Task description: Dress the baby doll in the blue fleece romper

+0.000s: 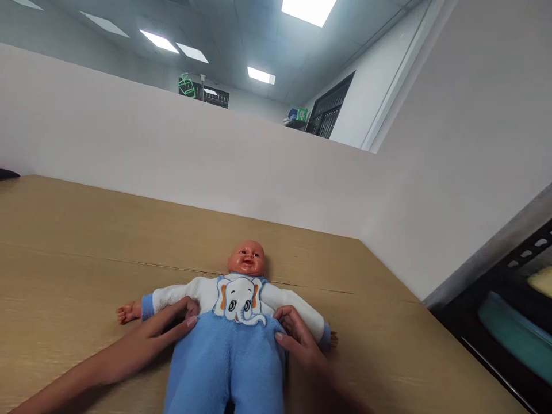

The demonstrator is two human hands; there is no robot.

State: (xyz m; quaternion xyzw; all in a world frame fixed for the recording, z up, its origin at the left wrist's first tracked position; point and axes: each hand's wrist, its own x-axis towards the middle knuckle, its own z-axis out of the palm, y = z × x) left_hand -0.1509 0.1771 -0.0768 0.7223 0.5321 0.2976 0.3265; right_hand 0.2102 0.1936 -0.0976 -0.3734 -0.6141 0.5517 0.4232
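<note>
A bald baby doll [248,259] lies face up on the wooden tabletop with its arms spread out. It wears a fleece romper [233,351], white on top and blue below, with an elephant face on the chest. At the romper's side, by the doll's waist, my left hand [170,328] is closed, thumb and curled fingers pinching the blue cloth. On the opposite side my right hand [299,336] pinches the romper's edge in the same way. The lower ends of the romper's legs run out of view.
A pale partition [194,167] rises behind the tabletop [86,241] and continues along the right side. At the far right stands a black crate [466,328] with teal and yellow things in it. A dark object [7,174] shows at the left edge.
</note>
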